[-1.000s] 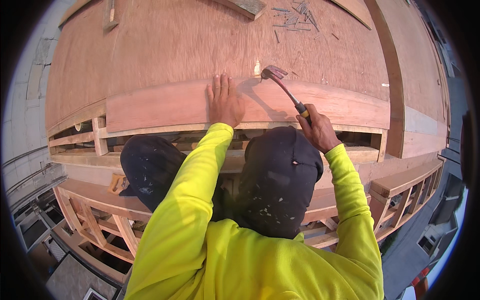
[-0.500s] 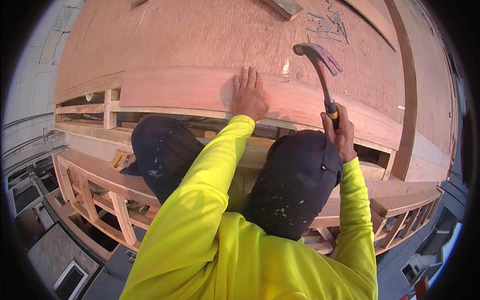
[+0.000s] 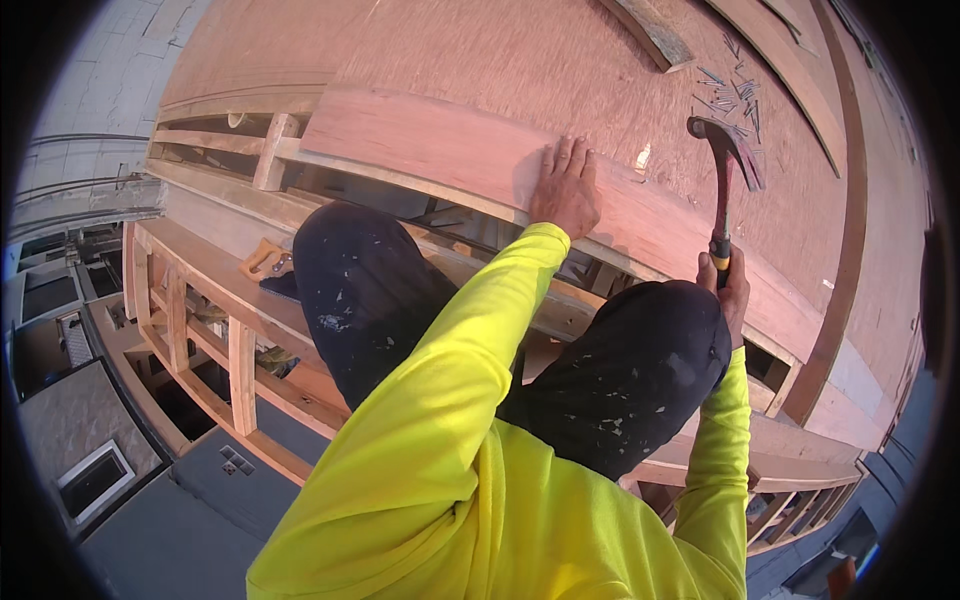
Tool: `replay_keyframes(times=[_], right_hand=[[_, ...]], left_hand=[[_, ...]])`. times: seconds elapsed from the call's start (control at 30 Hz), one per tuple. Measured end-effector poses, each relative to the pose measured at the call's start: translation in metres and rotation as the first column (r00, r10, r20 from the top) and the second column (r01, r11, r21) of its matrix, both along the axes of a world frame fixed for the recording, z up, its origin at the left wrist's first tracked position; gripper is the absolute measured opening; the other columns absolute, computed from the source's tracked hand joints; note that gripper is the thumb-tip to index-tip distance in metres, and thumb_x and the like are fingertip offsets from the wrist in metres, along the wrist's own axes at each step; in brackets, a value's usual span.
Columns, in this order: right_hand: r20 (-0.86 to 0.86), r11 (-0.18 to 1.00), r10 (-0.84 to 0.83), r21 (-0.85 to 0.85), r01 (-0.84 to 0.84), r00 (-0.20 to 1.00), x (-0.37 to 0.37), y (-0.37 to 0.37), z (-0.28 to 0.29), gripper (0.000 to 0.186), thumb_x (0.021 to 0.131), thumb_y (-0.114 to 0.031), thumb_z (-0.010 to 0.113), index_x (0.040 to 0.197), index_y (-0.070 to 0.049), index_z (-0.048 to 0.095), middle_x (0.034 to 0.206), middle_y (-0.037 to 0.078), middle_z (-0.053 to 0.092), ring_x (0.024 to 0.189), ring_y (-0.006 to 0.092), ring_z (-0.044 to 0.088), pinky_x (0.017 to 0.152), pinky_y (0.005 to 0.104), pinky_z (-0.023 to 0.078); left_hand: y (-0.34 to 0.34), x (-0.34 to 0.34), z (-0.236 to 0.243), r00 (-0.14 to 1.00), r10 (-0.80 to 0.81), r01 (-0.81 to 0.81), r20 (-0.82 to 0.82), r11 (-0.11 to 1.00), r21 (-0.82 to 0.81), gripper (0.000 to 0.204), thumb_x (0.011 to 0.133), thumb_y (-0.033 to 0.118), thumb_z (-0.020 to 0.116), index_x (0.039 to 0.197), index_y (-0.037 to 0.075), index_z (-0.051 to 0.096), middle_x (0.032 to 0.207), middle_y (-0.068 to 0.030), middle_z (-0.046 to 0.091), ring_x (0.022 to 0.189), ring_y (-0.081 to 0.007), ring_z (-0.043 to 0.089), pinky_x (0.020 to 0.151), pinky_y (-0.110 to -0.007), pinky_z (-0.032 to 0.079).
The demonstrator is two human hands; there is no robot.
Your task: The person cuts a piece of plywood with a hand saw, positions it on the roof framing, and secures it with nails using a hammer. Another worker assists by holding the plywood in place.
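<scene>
My left hand (image 3: 566,190) lies flat on a reddish wooden plank (image 3: 420,135), its fingers stretched toward the far edge. The plank rests along the near side of a plywood sheet (image 3: 480,60), over a timber frame. In my right hand (image 3: 735,290) is a claw hammer (image 3: 724,170), gripped by its dark handle with a yellow band. The hammer's head points up and away from me, over the plywood beyond the plank. Several loose nails (image 3: 738,95) are scattered on the plywood just past the hammer head.
A handsaw (image 3: 265,262) with a wooden handle lies beside my left knee. Gaps show between the frame's timbers (image 3: 275,155) below the plank. An offcut (image 3: 650,35) and a long board (image 3: 790,75) lie on the plywood. Behind me, railings (image 3: 240,375) border a drop to lower roofs.
The view has turned, so everything sits shifted and tilted in the picture. My left hand stays on the plank, and the hammer is still held upright in my right hand.
</scene>
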State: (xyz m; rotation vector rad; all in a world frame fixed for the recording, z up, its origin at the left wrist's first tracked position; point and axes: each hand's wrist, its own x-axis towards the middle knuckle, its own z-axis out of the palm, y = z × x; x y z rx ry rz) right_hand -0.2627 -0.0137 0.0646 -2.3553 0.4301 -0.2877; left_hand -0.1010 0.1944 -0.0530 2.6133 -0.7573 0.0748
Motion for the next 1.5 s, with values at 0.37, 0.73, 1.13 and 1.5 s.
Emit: replay_keyframes(times=[0.37,0.73,1.13,1.5], right_hand=[[-0.275,0.993,0.120,0.019,-0.119,0.954,-0.041,-0.019,-0.046,0.024,0.098,-0.018,0.065,0.111,-0.003,0.051,0.069,0.019,0.058,0.060,0.0414,0.060,0.055,0.0439,0.046],[-0.146,0.993,0.117,0.048,-0.111,0.982,-0.022,-0.018,-0.034,0.022,0.101,-0.018,0.062,0.114,-0.004,0.051,0.074,0.013,0.062,0.057,0.0193,0.059,0.053,0.0349,0.046],[-0.053,0.967,0.044,0.253,-0.030,0.998,-0.018,-0.025,-0.037,0.022,0.102,-0.022,0.060,0.108,-0.004,0.047,0.064,0.008,0.058,0.054,0.0142,0.057,0.049,0.0307,0.043],[0.575,0.927,-0.142,0.362,-0.095,0.806,0.027,0.041,0.074,0.012,0.104,-0.014,0.054,0.104,-0.003,0.052,0.065,0.003,0.056,0.053,0.0084,0.052,0.049,0.0243,0.042]], left_hand=[[-0.002,-0.014,-0.005,0.999,-0.039,0.040,-0.025,0.998,0.040,0.061,0.092,0.027,0.050,0.145,-0.003,0.047,0.157,-0.0206,0.039,0.151,-0.0360,0.027,0.124,-0.052,0.015],[-0.006,-0.003,0.004,0.999,-0.017,0.020,-0.027,0.994,0.112,0.062,0.092,0.023,0.050,0.149,-0.001,0.043,0.159,-0.0190,0.037,0.152,-0.0347,0.025,0.125,-0.051,0.014],[-0.003,-0.013,0.001,1.000,0.026,-0.025,0.013,0.998,-0.057,0.063,0.090,0.022,0.052,0.148,-0.001,0.042,0.157,-0.0204,0.038,0.150,-0.0389,0.026,0.123,-0.054,0.016],[0.033,-0.009,0.007,0.935,0.305,-0.253,0.184,0.932,-0.260,0.073,0.086,0.019,0.058,0.152,-0.002,0.034,0.157,-0.0231,0.035,0.149,-0.0404,0.027,0.122,-0.056,0.018]])
